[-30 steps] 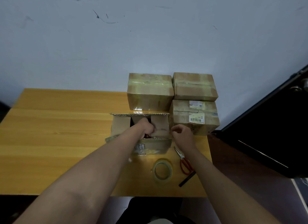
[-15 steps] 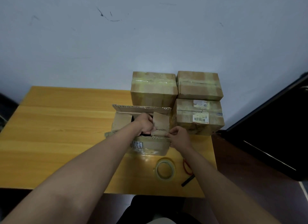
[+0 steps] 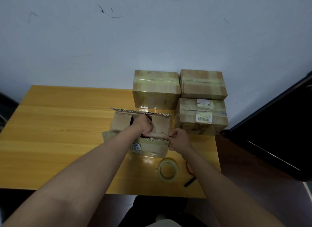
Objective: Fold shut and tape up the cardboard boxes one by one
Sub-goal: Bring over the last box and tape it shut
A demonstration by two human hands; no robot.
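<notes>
An open cardboard box [image 3: 152,146] stands near the table's front, its two side flaps folded in and its long flaps still up. My left hand [image 3: 145,126] lies on the inner flaps over the dark gap in the middle, fingers curled down on the right flap [image 3: 160,125]. My right hand [image 3: 179,139] pinches the right end of the near long flap at the box's corner. A roll of clear tape [image 3: 168,171] lies flat on the table just in front of the box.
Three taped boxes stand at the back right: one [image 3: 156,90] behind the open box, and one [image 3: 202,84] stacked on another [image 3: 201,118]. Red-handled scissors [image 3: 190,173] lie beside the tape, partly under my right arm. The wooden table [image 3: 59,133] ends at a dark cabinet [image 3: 278,133].
My right hand moved left from beside the box to its near right corner and took hold of the near flap. My left hand stayed on the inner flaps.
</notes>
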